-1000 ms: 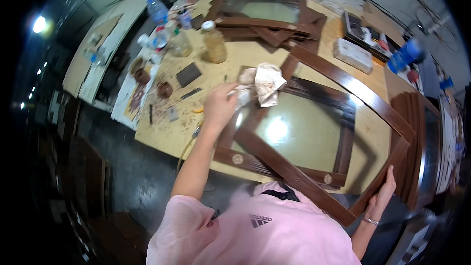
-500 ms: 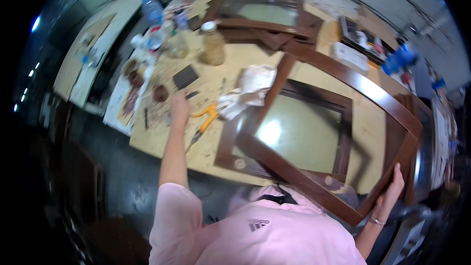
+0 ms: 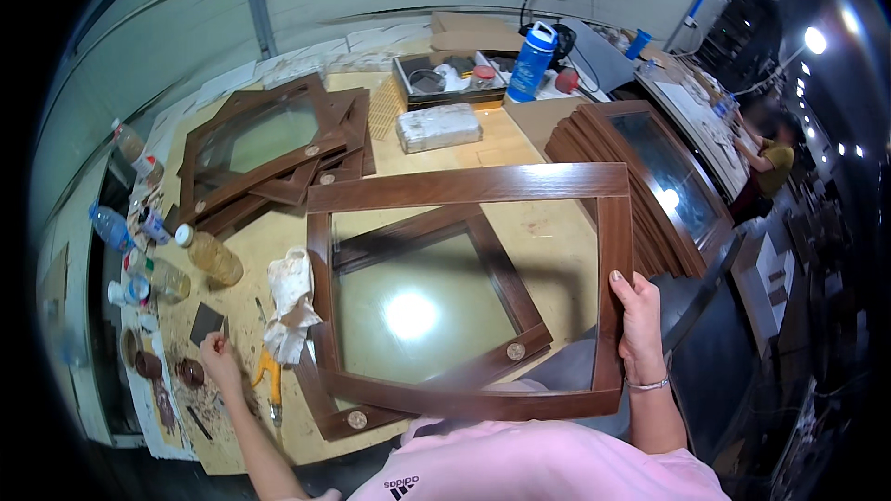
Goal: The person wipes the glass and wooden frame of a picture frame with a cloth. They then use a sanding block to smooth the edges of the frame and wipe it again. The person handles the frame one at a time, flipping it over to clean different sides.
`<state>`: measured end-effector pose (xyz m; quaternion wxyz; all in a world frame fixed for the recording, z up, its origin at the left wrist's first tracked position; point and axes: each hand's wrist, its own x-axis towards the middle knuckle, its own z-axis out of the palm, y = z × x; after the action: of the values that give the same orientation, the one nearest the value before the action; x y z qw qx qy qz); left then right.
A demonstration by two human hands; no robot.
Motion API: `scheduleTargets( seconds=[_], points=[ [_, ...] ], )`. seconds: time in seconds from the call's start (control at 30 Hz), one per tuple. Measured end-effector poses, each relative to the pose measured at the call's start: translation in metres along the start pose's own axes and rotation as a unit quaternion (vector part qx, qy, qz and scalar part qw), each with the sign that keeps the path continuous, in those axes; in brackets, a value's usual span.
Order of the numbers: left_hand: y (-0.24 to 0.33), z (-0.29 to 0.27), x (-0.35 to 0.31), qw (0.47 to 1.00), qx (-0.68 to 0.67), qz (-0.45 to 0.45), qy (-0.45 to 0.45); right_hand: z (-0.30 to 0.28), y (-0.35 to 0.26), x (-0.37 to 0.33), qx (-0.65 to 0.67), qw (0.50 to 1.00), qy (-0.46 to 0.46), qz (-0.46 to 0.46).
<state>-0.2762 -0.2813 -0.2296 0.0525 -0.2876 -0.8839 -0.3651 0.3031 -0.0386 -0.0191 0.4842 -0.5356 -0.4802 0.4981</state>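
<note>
My right hand point(image 3: 639, 320) grips the right side of a brown wooden frame point(image 3: 469, 184), thumb on its face. This frame is raised above the table, over another brown frame with a glass pane point(image 3: 436, 297) lying flat. Low at the left, my left hand point(image 3: 219, 359) has its fingers pinched together at the edge of a dark square sheet point(image 3: 206, 323); what they hold, if anything, cannot be made out. Beside that hand lie a yellow-handled tool point(image 3: 267, 369) and a small brown pot point(image 3: 190, 372). A crumpled whitish cloth point(image 3: 290, 297) touches the raised frame's left side.
Stacked glazed frames point(image 3: 264, 139) lie at the back left; more frames point(image 3: 640, 176) are piled at the right. Bottles, including a jar of tan liquid point(image 3: 212, 257), line the left edge. A whitish block point(image 3: 439, 128) and blue bottle point(image 3: 533, 62) stand behind. A person point(image 3: 772, 162) works far right.
The view has swung to the right, bringing the right-hand pile and a person into sight. My right hand still holds the frame; my left hand stays low near the dark sheet.
</note>
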Motion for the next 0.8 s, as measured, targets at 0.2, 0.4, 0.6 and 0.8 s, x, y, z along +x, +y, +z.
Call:
scheduleTargets(
  seconds=[0.2,0.4,0.6,0.8],
  points=[
    [0.3,0.032,-0.052,0.885,-0.342,0.296,-0.111,0.007,-0.005,-0.005,-0.006,1.0,0.007,-0.008],
    [0.417,0.082,-0.058,0.825,-0.327,0.456,-0.066,0.01,-0.013,-0.009,0.005,1.0,0.005,-0.027],
    [0.452,0.092,-0.057,0.79,-0.324,0.513,-0.088,0.009,-0.012,-0.008,-0.004,0.999,0.003,-0.041],
    [0.447,0.095,-0.059,0.801,-0.341,0.467,-0.157,0.008,-0.007,-0.003,-0.002,1.0,0.005,-0.017]
  ],
)
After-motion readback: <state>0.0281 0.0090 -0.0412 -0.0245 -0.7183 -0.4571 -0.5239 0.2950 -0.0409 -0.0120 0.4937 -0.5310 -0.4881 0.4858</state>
